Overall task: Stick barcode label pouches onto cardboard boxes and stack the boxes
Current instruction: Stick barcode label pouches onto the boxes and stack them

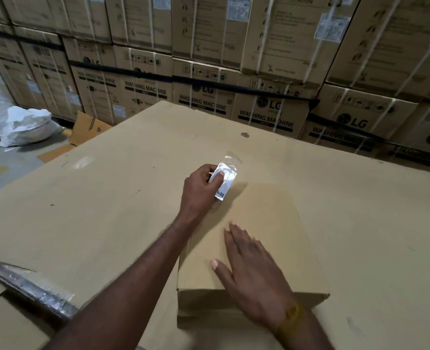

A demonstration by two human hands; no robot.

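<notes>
- Cardboard box [259, 238] sat on the big sheet [107, 198], right hand [249, 269] flat on it, fingers spread.
- Left hand [201, 188] pinched a label pouch [225, 181] over the box's far edge, backing possibly peeled.
- Sticking step; next, press it flat.

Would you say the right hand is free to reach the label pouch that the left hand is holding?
Probably yes. The right hand lies flat and empty on the small box, and only bare cardboard lies between it and the label pouch pinched by the left hand.
</notes>
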